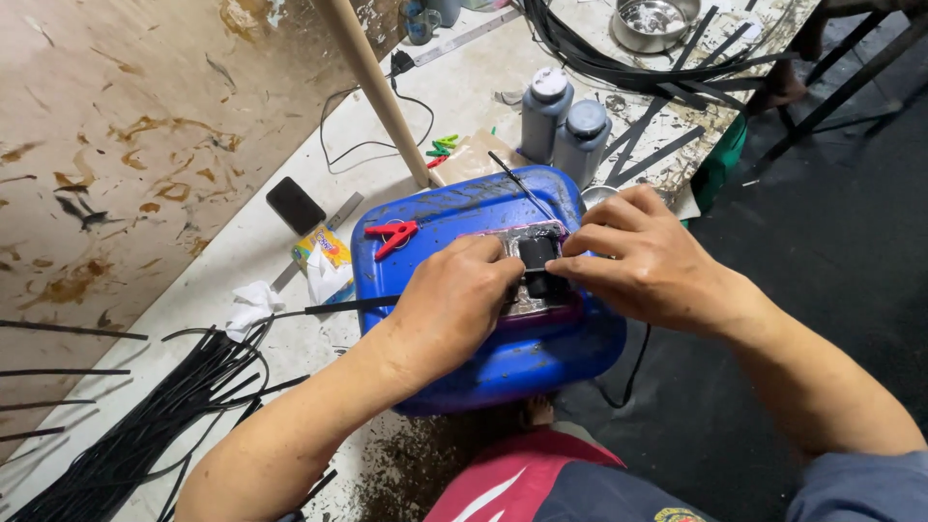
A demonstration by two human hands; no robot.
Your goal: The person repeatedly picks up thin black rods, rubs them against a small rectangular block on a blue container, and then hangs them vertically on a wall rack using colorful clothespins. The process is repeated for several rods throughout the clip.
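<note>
Hard to make out exactly: a small black piece (pixel 537 263) on a shiny silver patch (pixel 527 295), half covered by both hands. Hidden under the left hand (pixel 452 307), the near part of that patch; only dark and glossy surfaces visible between the fingertips. Placed on top of a blue plastic container (pixel 503 362), lying on its side at the edge of the desk (pixel 290 358). Left fingers (pixel 493 261) curled and pressed on the black piece from the left; right hand (pixel 643 256) with fingers (pixel 580 271) narrow, pinching the same piece from the right. Cut off by the frame at the lower left, a bundle of black strips (pixel 126 435). On the container also a red clip (pixel 391 235) and a thin black rod (pixel 522 187). Behind, two grey bottles (pixel 565 126), close together, and a wooden stick (pixel 377 92), leaning and cut off at the top. Near the container, a black phone (pixel 295 205) and a crumpled white tissue (pixel 251 304).
</note>
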